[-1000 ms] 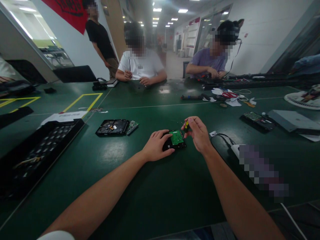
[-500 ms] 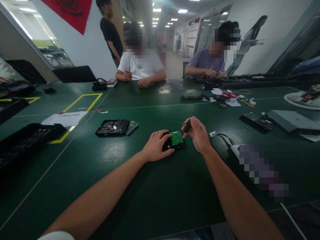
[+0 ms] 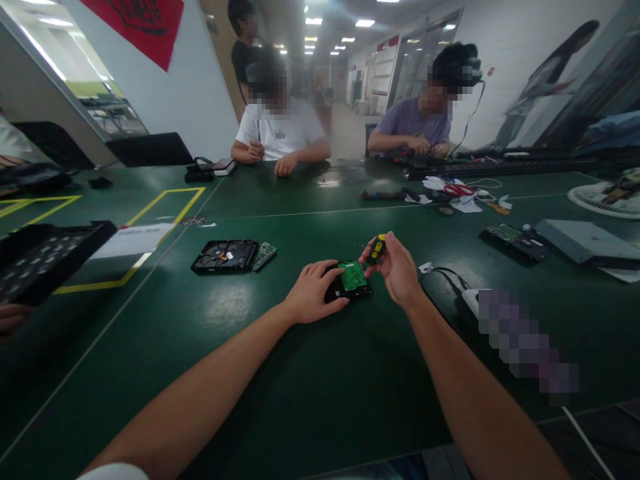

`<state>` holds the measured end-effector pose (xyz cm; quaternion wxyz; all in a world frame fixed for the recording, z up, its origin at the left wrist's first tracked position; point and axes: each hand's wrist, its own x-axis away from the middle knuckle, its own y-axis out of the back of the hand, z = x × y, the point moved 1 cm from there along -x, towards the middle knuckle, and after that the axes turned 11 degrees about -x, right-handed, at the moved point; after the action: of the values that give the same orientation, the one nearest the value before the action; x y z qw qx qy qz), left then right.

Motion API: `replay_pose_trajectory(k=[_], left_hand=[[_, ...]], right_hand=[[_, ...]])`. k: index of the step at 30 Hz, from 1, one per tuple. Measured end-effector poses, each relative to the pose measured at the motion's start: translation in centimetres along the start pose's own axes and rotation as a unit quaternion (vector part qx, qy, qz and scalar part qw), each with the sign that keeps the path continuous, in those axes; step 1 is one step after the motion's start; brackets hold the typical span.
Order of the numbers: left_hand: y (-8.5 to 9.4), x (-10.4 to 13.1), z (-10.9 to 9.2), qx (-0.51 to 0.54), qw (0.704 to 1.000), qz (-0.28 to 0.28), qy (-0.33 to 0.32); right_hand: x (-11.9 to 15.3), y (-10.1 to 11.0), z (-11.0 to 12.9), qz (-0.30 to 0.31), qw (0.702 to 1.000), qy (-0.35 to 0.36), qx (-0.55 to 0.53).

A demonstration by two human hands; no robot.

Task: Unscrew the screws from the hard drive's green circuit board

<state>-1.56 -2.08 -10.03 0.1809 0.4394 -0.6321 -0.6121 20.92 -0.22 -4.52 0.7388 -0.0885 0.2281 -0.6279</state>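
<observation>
A black hard drive (image 3: 345, 292) with a green circuit board (image 3: 354, 275) on its upper face lies flat on the green table. My left hand (image 3: 315, 288) grips it from the left, fingers over the far side and thumb along the near edge. In my right hand (image 3: 397, 270) is a screwdriver (image 3: 379, 248) with a yellow and black handle, pinched between thumb and fingers. Its lower end points down toward the board's right edge; whether the tip touches a screw is too small to tell.
Left of my hands lie another hard drive (image 3: 225, 256) and a loose circuit board (image 3: 265, 255). A person's hand (image 3: 15, 319) holds a black tray (image 3: 55, 257) at far left. A power strip (image 3: 473, 303), a grey metal box (image 3: 590, 241) and another drive (image 3: 515, 241) are on the right.
The screwdriver handle has turned in my right hand, so its yellow side now shows. My left hand stays put. At far left, the black tray has been raised and tilted by another person.
</observation>
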Motion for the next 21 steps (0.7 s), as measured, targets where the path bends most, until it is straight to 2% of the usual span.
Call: replay_pose_trajectory(k=[9,15,21], left_hand=[[-0.01,0.10,-0.02,-0.006,1.000,-0.002,-0.004],[-0.23,0.07,0.12,-0.007,1.000,-0.005,-0.002],[-0.10,0.13,0.06,-0.010,1.000,-0.007,-0.007]], right_hand=[[0.26,-0.28,0.37,0.015,0.998,0.016,0.051],[0.23,-0.39,0.47,-0.018,0.999,0.022,0.038],[-0.01,-0.12,0.01,-0.020,0.999,0.018,0.024]])
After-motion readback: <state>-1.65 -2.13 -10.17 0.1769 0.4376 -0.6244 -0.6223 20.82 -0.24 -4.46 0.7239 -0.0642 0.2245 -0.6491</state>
